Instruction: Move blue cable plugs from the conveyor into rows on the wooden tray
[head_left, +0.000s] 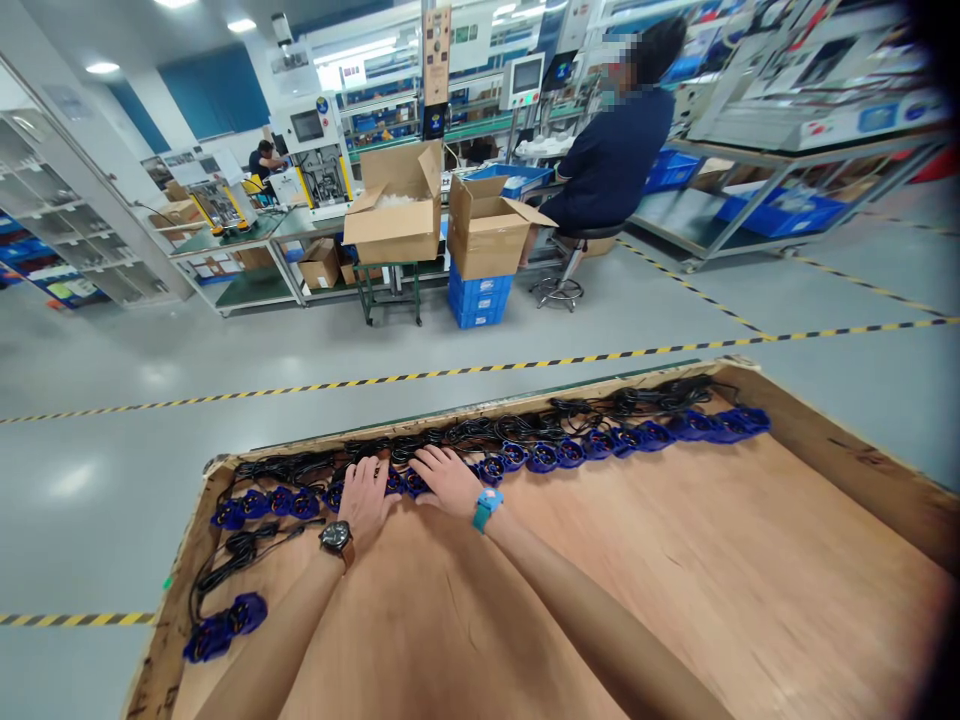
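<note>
Blue round plastic housings (542,457), with coloured wires inside and black cables (480,432) attached, stand in a row along the far wall of a shallow wooden crate (570,570). My left hand (364,503), a dark watch (336,537) on its wrist, lies over part of this row with fingers stretched forward. Close by on the right, my right hand (448,482) rests on the row too, fingers extended and thumb apart, wearing a teal watch (487,508). Between the hands a blue housing (414,484) shows partly; those under my palms are hidden.
Two more blue housings (225,628) lie by the crate's left wall. Past the striped floor tape (480,368) stand open cardboard boxes (394,235), stacked blue bins (480,298) and a person seated on a stool (615,160). Another person (264,160) sits further back.
</note>
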